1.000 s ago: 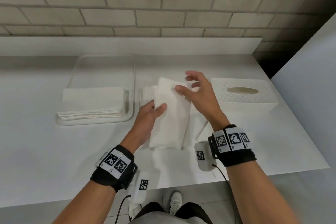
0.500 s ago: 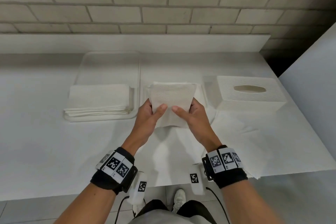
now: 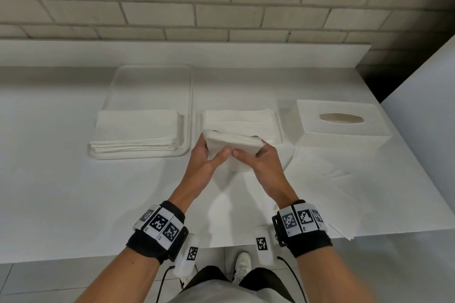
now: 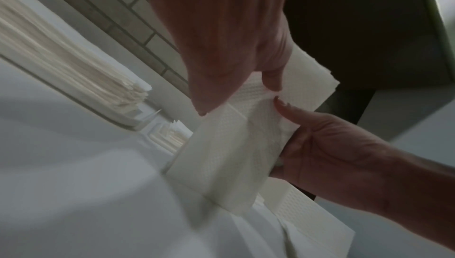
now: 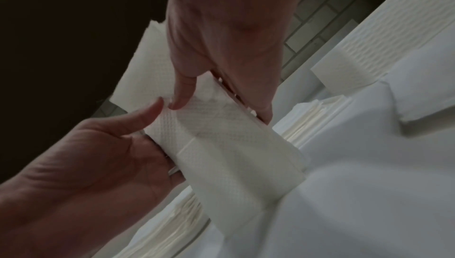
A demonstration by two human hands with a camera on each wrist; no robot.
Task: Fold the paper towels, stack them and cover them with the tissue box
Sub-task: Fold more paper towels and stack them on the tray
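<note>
A folded white paper towel [image 3: 234, 145] is held in the air between both hands, just in front of a small stack of folded towels [image 3: 242, 119] on a low base. My left hand [image 3: 209, 157] grips its left side, thumb on the near face. My right hand [image 3: 261, 157] grips the right side the same way, and the two thumbs nearly meet. The wrist views show the towel [image 4: 234, 145] [image 5: 221, 145] folded over, with its lower flap hanging down. The white textured tissue box [image 3: 342, 125] stands to the right of the stack.
A clear tray [image 3: 147, 86] at the left holds a pile of flat towels [image 3: 135, 130]. An unfolded towel [image 3: 332, 184] lies on the white counter at the right, reaching its front edge. A brick wall rises behind, and a white panel [image 3: 423, 115] stands at the far right.
The long towel has been folded shorter, and both hands have carried it forward and tipped it nearly flat above the stack. The right hand has shifted from the towel's top to its right side.
</note>
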